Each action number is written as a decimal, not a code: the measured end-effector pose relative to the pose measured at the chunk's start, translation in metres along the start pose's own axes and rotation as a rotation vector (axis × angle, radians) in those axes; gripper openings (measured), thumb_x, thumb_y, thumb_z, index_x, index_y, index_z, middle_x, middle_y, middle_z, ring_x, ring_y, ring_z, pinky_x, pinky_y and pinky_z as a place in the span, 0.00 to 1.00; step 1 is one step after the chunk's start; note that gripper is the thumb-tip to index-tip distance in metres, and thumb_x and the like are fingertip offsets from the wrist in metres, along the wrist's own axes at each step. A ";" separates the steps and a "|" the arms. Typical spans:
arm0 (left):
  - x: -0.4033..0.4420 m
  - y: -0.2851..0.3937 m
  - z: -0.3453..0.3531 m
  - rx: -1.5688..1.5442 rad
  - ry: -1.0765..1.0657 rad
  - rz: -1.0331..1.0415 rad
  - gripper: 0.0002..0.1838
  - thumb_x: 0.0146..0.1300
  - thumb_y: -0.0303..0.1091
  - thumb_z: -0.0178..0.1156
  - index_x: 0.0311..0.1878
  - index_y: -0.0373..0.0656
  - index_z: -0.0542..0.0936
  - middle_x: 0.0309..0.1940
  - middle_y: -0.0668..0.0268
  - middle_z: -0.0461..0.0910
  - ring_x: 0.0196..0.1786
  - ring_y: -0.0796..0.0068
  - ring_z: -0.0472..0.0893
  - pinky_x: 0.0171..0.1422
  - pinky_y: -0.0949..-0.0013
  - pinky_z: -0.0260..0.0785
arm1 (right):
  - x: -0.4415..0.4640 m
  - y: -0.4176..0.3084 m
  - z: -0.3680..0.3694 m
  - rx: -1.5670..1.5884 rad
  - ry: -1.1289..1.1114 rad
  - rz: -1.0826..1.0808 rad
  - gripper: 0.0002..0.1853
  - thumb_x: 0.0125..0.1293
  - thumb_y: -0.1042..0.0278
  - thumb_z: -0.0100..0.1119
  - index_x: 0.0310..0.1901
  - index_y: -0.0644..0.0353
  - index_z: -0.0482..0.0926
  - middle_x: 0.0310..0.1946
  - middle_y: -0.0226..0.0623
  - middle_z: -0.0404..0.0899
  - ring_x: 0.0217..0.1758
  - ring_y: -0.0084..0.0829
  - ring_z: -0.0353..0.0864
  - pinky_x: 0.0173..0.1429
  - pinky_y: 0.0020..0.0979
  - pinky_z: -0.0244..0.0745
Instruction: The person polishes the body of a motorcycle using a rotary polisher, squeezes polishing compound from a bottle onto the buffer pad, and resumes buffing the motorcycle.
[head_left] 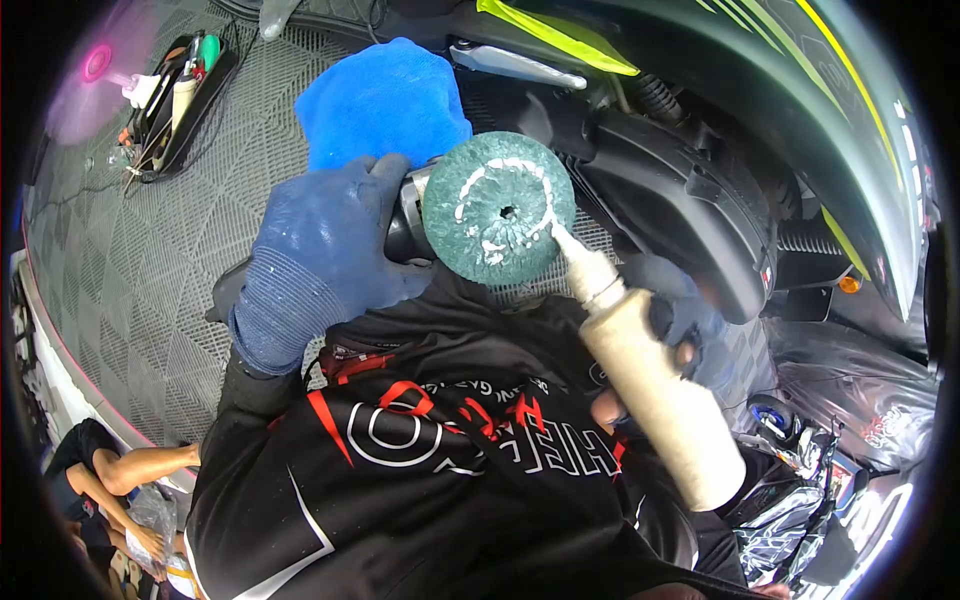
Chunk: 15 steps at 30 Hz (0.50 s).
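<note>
My left hand (318,255), in a blue work glove, is wrapped round the dark body of a polisher (405,222). The polisher's round green foam pad (462,240) faces up towards me, with a broken ring of white paste on it and a small hole at its centre. In my right hand (680,310), gloved with some bare fingertips showing, is a cream squeeze bottle (655,390). It is tilted, and its nozzle tip touches or nearly touches the paste at the pad's right side. Part of the polisher is hidden behind the pad and glove.
A blue microfibre cloth (380,100) lies just beyond the polisher. A motorbike (680,180) with dark green panels stands at the right. On the grey tiled floor (130,290) sits a black tool tray (185,105) beside a pink fan (97,62). Another person (125,480) is at lower left.
</note>
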<state>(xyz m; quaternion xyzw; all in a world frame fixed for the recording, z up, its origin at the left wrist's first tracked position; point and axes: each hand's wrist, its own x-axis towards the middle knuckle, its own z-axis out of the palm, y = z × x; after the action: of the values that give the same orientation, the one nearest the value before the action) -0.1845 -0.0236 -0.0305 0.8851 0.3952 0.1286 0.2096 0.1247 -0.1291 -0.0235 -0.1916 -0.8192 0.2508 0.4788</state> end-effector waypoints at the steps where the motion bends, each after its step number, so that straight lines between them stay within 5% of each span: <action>1: 0.001 -0.001 0.000 -0.008 -0.032 -0.020 0.41 0.43 0.51 0.82 0.58 0.39 0.79 0.41 0.55 0.85 0.42 0.52 0.88 0.46 0.53 0.81 | 0.004 -0.002 0.002 0.017 -0.006 -0.037 0.16 0.75 0.58 0.68 0.55 0.56 0.78 0.43 0.44 0.82 0.38 0.50 0.83 0.37 0.45 0.80; 3: 0.001 -0.003 -0.001 -0.052 0.009 -0.006 0.39 0.43 0.51 0.82 0.57 0.40 0.80 0.41 0.55 0.85 0.42 0.50 0.88 0.46 0.53 0.82 | 0.019 -0.005 0.012 0.122 0.004 -0.080 0.16 0.72 0.63 0.72 0.54 0.58 0.78 0.47 0.44 0.81 0.40 0.51 0.84 0.37 0.46 0.80; 4: 0.001 -0.004 -0.001 -0.098 0.046 0.008 0.37 0.44 0.50 0.82 0.55 0.40 0.80 0.41 0.54 0.86 0.42 0.49 0.88 0.46 0.52 0.82 | 0.013 0.003 0.047 -0.075 0.301 -0.231 0.16 0.69 0.67 0.73 0.52 0.61 0.78 0.48 0.45 0.81 0.46 0.52 0.85 0.37 0.48 0.82; 5: 0.002 -0.003 -0.002 -0.097 0.045 0.011 0.37 0.44 0.50 0.82 0.55 0.40 0.80 0.41 0.54 0.86 0.42 0.49 0.88 0.46 0.52 0.82 | 0.010 -0.016 0.014 -0.050 -0.025 -0.061 0.14 0.69 0.69 0.71 0.51 0.60 0.79 0.50 0.43 0.81 0.53 0.54 0.84 0.44 0.49 0.84; 11: 0.008 -0.007 -0.011 -0.176 -0.006 0.002 0.33 0.45 0.51 0.80 0.52 0.42 0.82 0.39 0.53 0.87 0.41 0.47 0.88 0.47 0.51 0.82 | 0.041 -0.010 0.020 -0.258 -0.057 -0.224 0.14 0.59 0.68 0.71 0.47 0.55 0.83 0.55 0.38 0.83 0.61 0.47 0.83 0.53 0.39 0.83; 14: 0.011 -0.008 -0.016 -0.148 -0.104 0.006 0.33 0.46 0.50 0.80 0.53 0.43 0.82 0.38 0.54 0.86 0.41 0.47 0.88 0.46 0.51 0.81 | 0.049 -0.032 0.013 -0.538 -0.504 -0.120 0.17 0.56 0.62 0.69 0.48 0.52 0.85 0.60 0.34 0.83 0.67 0.45 0.81 0.62 0.49 0.81; 15: 0.009 -0.006 -0.015 -0.150 -0.065 -0.001 0.33 0.46 0.50 0.80 0.54 0.43 0.82 0.38 0.54 0.87 0.42 0.47 0.88 0.46 0.51 0.81 | 0.049 -0.034 0.014 -0.559 -0.489 -0.111 0.17 0.56 0.62 0.69 0.48 0.52 0.85 0.60 0.34 0.83 0.67 0.45 0.81 0.62 0.49 0.81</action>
<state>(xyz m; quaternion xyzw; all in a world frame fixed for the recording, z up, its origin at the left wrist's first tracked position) -0.1881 -0.0094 -0.0199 0.8705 0.3777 0.1289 0.2880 0.0872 -0.1322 0.0247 -0.2048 -0.9553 0.0298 0.2110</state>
